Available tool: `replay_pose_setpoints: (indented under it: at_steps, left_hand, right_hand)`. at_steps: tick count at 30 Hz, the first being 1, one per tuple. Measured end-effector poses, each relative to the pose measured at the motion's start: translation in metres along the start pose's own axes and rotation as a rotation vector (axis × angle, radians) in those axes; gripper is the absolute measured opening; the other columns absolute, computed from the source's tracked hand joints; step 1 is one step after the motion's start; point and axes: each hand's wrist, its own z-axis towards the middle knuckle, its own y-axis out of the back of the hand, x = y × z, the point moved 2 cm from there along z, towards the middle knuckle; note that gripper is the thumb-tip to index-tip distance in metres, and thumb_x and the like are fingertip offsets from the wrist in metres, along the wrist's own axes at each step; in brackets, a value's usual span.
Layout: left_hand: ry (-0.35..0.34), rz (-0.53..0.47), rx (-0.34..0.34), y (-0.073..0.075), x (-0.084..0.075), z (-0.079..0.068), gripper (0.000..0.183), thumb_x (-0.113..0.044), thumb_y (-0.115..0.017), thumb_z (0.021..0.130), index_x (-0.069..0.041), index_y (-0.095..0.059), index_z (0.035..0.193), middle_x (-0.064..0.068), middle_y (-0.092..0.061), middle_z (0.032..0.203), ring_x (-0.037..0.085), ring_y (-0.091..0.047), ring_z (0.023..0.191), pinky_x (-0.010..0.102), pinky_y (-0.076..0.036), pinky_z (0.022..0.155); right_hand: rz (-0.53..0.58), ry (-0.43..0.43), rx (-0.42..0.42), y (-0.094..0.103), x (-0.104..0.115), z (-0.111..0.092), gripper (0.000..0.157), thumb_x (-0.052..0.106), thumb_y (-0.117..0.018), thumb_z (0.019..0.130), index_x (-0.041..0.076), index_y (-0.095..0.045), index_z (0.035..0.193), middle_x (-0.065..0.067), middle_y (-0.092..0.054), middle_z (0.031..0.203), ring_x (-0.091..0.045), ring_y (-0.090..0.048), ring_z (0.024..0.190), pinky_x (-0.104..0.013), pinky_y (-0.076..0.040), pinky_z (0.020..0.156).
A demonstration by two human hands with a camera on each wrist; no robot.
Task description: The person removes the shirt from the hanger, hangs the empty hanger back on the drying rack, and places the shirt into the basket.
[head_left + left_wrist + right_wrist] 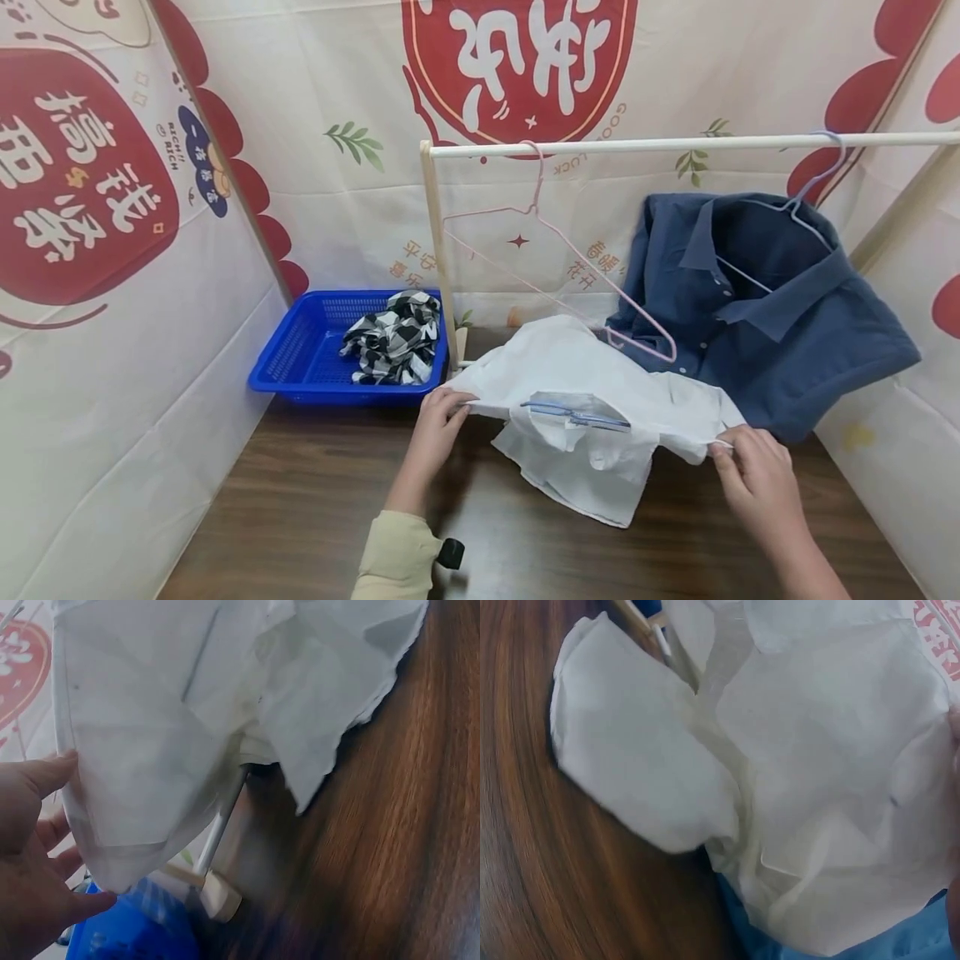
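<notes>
A white short-sleeved shirt (pixel 577 358) is spread between the two hands above the table, its lower part hanging toward the front. A blue hanger (pixel 577 414) shows inside its neck opening; the rest of that hanger is covered by cloth. My left hand (pixel 442 417) pinches the sleeve end on the left, with the thumb on the sleeve's edge in the left wrist view. At the other side my right hand (pixel 757 467) pinches the opposite sleeve end. Only a sliver of the right hand shows at the border of the right wrist view, beside the white sleeve (pixel 840 765).
A pink hanger (pixel 536 208) hangs bare on the rail (pixel 675 145), just behind the white shirt. To its right, a dark blue shirt (pixel 810 358) hangs on a purple hanger (pixel 832 167). A blue basket (pixel 300 387) with black-and-white checked cloth (pixel 397 337) stands left of the rack post (pixel 435 225).
</notes>
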Motion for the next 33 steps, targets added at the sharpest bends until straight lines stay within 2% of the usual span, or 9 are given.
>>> replay_pose_setpoints:
  at_steps: [4, 9, 14, 17, 20, 26, 33]
  left_hand:
    - [-0.007, -0.039, -0.017, 0.012, 0.001, -0.004, 0.012, -0.009, -0.065, 0.093, -0.01, -0.074, 0.1, 0.004, -0.063, 0.101, 0.028, -0.05, 0.109, 0.047, -0.039, 0.094]
    - [-0.019, -0.118, -0.083, 0.027, 0.001, -0.006, 0.012, -0.011, -0.063, 0.095, -0.009, -0.074, 0.099, 0.0, -0.064, 0.097, 0.023, -0.05, 0.104, 0.042, -0.039, 0.089]
    - [-0.052, -0.151, -0.172, 0.038, -0.001, -0.01, 0.01, -0.008, -0.063, 0.094, -0.005, -0.072, 0.096, 0.003, -0.066, 0.095, 0.026, -0.05, 0.102, 0.039, -0.033, 0.093]
    - [-0.083, -0.132, -0.229, 0.043, -0.002, -0.014, 0.008, -0.003, -0.063, 0.093, -0.003, -0.071, 0.094, 0.006, -0.066, 0.091, 0.027, -0.05, 0.096, 0.037, -0.03, 0.092]
    - [-0.091, -0.116, -0.267, 0.048, -0.003, -0.019, 0.008, -0.001, -0.063, 0.092, -0.002, -0.07, 0.092, 0.006, -0.067, 0.09, 0.024, -0.049, 0.091, 0.037, -0.029, 0.091]
    - [-0.074, -0.117, -0.29, 0.051, -0.005, -0.022, 0.008, -0.003, -0.062, 0.092, -0.002, -0.07, 0.092, 0.005, -0.067, 0.09, 0.021, -0.047, 0.088, 0.039, -0.026, 0.094]
    - [-0.081, -0.125, -0.301, 0.049, -0.012, -0.02, 0.007, -0.003, -0.063, 0.092, -0.003, -0.07, 0.091, 0.006, -0.067, 0.091, 0.024, -0.048, 0.093, 0.043, -0.023, 0.099]
  right_hand:
    - [0.026, -0.018, -0.024, -0.007, 0.005, 0.004, 0.012, 0.002, -0.061, 0.09, 0.005, -0.055, 0.08, -0.006, -0.057, 0.082, -0.011, -0.042, 0.083, -0.036, -0.027, 0.072]
    - [0.07, -0.068, -0.051, -0.014, 0.013, 0.013, 0.012, -0.003, -0.062, 0.087, 0.004, -0.056, 0.08, -0.005, -0.058, 0.081, -0.005, -0.041, 0.082, -0.024, -0.026, 0.076]
    - [0.109, -0.118, -0.081, -0.022, 0.023, 0.018, 0.007, -0.003, -0.062, 0.088, 0.0, -0.059, 0.083, -0.006, -0.059, 0.083, -0.005, -0.042, 0.084, -0.028, -0.027, 0.078]
    - [0.132, -0.145, -0.092, -0.027, 0.032, 0.019, 0.004, -0.002, -0.061, 0.09, -0.001, -0.061, 0.086, -0.004, -0.059, 0.081, -0.005, -0.042, 0.083, -0.031, -0.025, 0.081]
    - [0.187, -0.17, -0.098, -0.031, 0.041, 0.018, 0.004, -0.004, -0.061, 0.09, -0.002, -0.063, 0.088, -0.002, -0.06, 0.079, -0.003, -0.043, 0.081, -0.028, -0.023, 0.087]
    - [0.259, -0.182, -0.105, -0.035, 0.057, 0.022, 0.008, -0.009, -0.061, 0.089, -0.002, -0.066, 0.089, -0.002, -0.064, 0.083, -0.001, -0.047, 0.082, -0.023, -0.021, 0.091]
    - [0.293, -0.151, -0.091, -0.043, 0.069, 0.031, 0.013, -0.009, -0.059, 0.089, 0.0, -0.067, 0.089, 0.001, -0.065, 0.082, -0.004, -0.048, 0.079, -0.026, -0.023, 0.083]
